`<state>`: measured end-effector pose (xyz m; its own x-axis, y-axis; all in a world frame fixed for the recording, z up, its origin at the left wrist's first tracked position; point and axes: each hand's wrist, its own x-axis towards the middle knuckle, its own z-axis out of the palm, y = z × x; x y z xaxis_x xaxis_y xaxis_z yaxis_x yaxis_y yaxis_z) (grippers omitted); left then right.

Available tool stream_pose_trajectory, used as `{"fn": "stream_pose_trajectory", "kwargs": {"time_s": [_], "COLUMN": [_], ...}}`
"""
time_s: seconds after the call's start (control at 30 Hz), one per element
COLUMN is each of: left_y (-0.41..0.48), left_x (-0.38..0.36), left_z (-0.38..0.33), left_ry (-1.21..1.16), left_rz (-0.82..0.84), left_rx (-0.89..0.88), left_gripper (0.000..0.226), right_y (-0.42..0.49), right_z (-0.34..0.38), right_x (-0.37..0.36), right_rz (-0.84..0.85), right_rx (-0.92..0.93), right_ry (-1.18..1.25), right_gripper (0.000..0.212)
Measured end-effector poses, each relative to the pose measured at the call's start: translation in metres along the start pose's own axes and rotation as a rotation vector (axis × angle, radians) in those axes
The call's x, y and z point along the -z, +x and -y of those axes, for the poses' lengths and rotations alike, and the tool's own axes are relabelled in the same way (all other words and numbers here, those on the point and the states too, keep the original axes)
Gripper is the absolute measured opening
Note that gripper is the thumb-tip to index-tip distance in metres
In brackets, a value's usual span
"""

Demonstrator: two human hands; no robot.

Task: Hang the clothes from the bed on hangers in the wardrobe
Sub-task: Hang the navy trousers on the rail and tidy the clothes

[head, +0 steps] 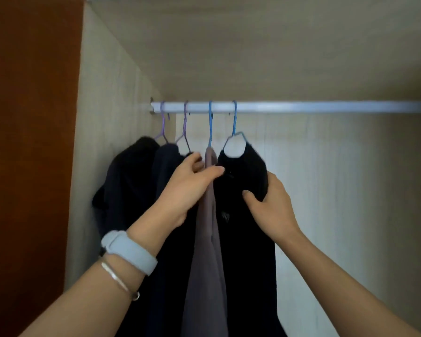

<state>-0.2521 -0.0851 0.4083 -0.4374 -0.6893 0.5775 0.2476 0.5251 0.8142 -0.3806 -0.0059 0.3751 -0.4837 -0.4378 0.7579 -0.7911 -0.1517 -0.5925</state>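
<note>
Several garments hang on hangers from the silver wardrobe rail [301, 107]. Rightmost is a black garment [243, 215] on a blue hanger [234, 122]; my right hand [270, 207] pinches its right shoulder. Left of it hangs a taupe garment [208, 251] on another blue hanger [210, 122]. My left hand [190, 188] rests between the taupe garment and the dark clothes, thumb against the black garment's collar, fingers curled around the fabric. Two dark garments [131, 190] hang on purple hangers [162, 122] at the far left.
The wardrobe's pale side wall [102, 117] is close on the left, with a brown door panel [29, 142] beyond it. The rail runs bare to the right of the black garment, in front of the pale back wall [350, 190].
</note>
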Motion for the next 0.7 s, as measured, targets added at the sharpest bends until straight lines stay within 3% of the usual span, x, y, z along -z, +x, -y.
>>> {"fn": "stream_pose_trajectory", "kwargs": {"time_s": [0.07,0.13,0.3,0.4,0.47,0.7], "left_y": [-0.037,-0.074,-0.165,-0.21,-0.231,-0.325], "left_x": [-0.003,-0.006,-0.004,-0.005,-0.007,0.011], "left_z": [0.025,0.063,0.176,0.224,0.249,0.308], "left_ry": [0.266,0.336,0.186,0.28,0.331,0.46], "left_rz": [0.016,0.075,0.127,0.173,0.204,0.369], "left_rx": [-0.172,-0.223,0.173,0.328,0.394,0.771], "left_gripper": [0.074,0.07,0.04,0.02,0.024,0.026], "right_y": [-0.032,-0.071,-0.167,-0.213,-0.239,-0.314], "right_z": [-0.02,-0.043,-0.109,-0.137,-0.153,-0.185], "right_x": [-0.005,-0.01,-0.03,-0.043,-0.053,-0.083], "right_rz": [0.055,0.102,0.207,0.259,0.333,0.883], "right_rx": [-0.074,-0.161,-0.453,-0.584,-0.61,-0.669], "right_ry": [0.113,0.21,0.276,0.265,0.219,-0.12], "right_gripper": [0.036,0.029,0.021,0.013,0.007,0.024]}}
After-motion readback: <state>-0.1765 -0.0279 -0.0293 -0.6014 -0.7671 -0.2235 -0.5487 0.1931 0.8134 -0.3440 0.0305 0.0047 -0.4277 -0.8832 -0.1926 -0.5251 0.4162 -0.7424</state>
